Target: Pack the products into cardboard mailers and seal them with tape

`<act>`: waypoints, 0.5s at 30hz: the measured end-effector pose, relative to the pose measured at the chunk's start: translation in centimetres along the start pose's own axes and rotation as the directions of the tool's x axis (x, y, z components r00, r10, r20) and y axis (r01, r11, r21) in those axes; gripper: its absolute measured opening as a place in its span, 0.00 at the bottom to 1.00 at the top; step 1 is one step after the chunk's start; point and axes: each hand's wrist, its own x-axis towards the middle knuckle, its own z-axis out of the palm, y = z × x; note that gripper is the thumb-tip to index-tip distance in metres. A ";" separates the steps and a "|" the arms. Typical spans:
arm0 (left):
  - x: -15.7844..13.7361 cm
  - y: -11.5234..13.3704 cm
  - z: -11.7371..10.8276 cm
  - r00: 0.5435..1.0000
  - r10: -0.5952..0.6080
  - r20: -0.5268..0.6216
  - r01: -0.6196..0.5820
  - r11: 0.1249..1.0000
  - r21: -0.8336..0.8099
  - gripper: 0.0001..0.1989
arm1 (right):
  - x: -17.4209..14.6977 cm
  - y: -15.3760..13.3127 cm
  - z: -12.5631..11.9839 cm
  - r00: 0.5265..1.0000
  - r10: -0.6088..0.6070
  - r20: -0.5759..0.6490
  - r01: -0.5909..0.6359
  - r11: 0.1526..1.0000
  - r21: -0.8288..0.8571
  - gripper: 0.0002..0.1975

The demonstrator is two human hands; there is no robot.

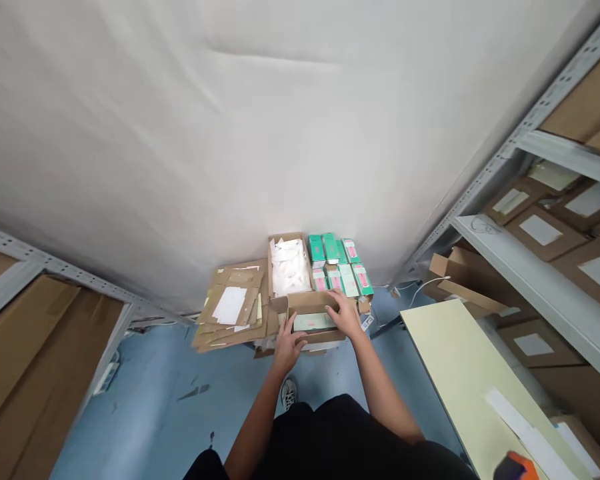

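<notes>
A small open cardboard box (314, 303) is in front of me, with a pale green carton (313, 323) lying inside. My left hand (287, 345) grips the box at its near left corner, fingers bent over the edge. On the right side, my right hand (345, 314) is closed on the box wall, its thumb reaching in toward the carton. Just beyond are a cardboard box (286, 235) filled with white packets (289, 267) and several green and pink cartons (330, 248) standing in rows.
Flattened cardboard sheets (235, 277) are stacked to the left, with a white paper (229, 305) on top. A pale yellow table (450, 360) stands at the right. Metal shelving (545, 260) with brown boxes (540, 225) lines the right, and another rack (55, 263) stands left.
</notes>
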 end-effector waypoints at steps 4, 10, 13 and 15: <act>-0.4 -4.3 -2.6 0.998 -0.056 -0.018 0.056 0.998 -0.006 0.10 | 4.6 -1.2 5.1 0.999 0.001 0.051 0.004 0.996 -0.095 0.26; -0.3 -8.5 -4.9 0.991 -0.137 0.005 0.137 0.991 0.013 0.11 | 14.2 -0.9 12.5 0.972 0.168 0.166 -0.112 0.946 -0.304 0.32; 0.2 -9.9 -5.9 0.989 -0.145 0.025 0.144 0.989 0.015 0.11 | 18.8 -0.4 15.0 0.938 0.272 0.216 -0.166 0.898 -0.408 0.35; 0.7 -10.7 -6.4 0.990 -0.135 0.032 0.136 0.991 -0.006 0.12 | 21.2 0.1 16.1 0.915 0.343 0.213 -0.206 0.851 -0.484 0.36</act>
